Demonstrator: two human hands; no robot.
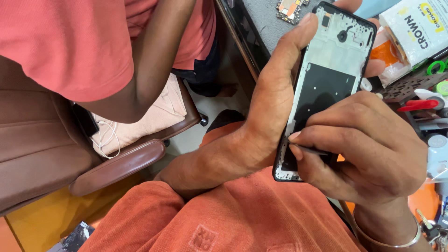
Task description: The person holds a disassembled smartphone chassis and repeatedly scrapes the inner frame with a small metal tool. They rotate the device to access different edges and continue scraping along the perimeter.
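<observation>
While the orange shirt (233, 219) is filling the nearest part of the view, the right hand (368, 144) is sitting just above it, fingers pinched narrow around a thin dark tool (311, 150), maybe tweezers, cannot tell exactly. The tool tip is touching the lower end of an opened phone frame (326, 79), just left of the right hand's fingertips. A metal bangle (387, 238) is circling the right wrist. The left hand (261, 107) is gripping the phone frame from its left edge, thumb running up along the side, fingertips wrapping behind and showing at the far right edge. The frame is being held tilted, inner side facing up, dark sheet in the middle, pale metal plate toward the top, camera cutouts at the far end.

Left of the left hand, another person in a pinkish-red shirt (70, 42) is sitting on a brown chair (116, 163), arm hanging down; a folded pale cloth (154, 116) and a white cable (108, 135) are lying on the chair seat. Beyond the hands, a grey bench top (266, 18) is carrying a small circuit board (289, 8). Right of the right hand, a dark tray (406, 86) is holding a red-and-white tool (420, 102) and green-capped bits; contents otherwise too cluttered to tell. A white packet (415, 28) is lying farther back.
</observation>
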